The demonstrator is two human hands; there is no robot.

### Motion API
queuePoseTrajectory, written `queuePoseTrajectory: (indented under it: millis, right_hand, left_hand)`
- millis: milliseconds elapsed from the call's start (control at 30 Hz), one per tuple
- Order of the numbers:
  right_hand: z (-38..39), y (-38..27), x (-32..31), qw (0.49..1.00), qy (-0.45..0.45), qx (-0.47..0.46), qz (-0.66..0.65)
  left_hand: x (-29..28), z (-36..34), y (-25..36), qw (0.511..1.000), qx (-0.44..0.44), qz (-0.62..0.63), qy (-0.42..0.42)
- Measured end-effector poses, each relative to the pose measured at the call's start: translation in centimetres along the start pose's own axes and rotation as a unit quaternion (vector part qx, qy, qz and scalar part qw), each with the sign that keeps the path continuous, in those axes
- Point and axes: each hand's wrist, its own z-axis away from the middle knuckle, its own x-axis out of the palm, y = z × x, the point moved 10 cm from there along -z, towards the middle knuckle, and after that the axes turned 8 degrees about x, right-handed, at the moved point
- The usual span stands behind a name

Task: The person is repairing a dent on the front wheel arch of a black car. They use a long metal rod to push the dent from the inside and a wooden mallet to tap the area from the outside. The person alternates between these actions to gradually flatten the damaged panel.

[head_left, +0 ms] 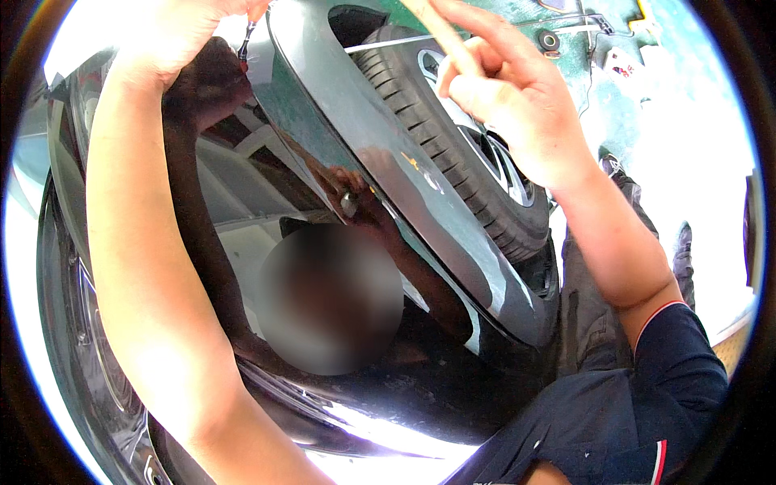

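At the upper left, my left hand [182,36] is cut off by the frame edge. Its fingers pinch a thin dark pointed tool [246,40], whose tip points down at the glossy black car panel [234,182] and seems to meet it. My right hand [517,97] is raised at the upper right above the wheel. Its fingers wrap round a pale, wood-coloured handle [443,34] that runs out of view at the top, so its far end is hidden. Both forearms and a blurred round patch appear over or mirrored in the paint.
A car wheel with a black tyre [428,133] sits under the curved fender edge [388,170]. On the green floor lie a small black ring-shaped thing [549,40], a cable [588,85] and a white-and-red item [621,65]. Dark-trousered legs [594,283] stand at the right.
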Motion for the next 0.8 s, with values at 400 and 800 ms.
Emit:
queuePoseTrajectory:
  millis: [400,800]
  right_hand:
    - [0.9,-2.1,-2.6,0.982,0.141,-0.096,-0.078]
    - [1.1,-2.1,-0.1,0.992,0.105,-0.014,0.062]
  left_hand:
    - [-1.3,-0.2,-0.3,0.997,0.049,0.004,0.052]
    - [-0.2,-0.2,-1.7,0.999,0.030,0.032,-0.005]
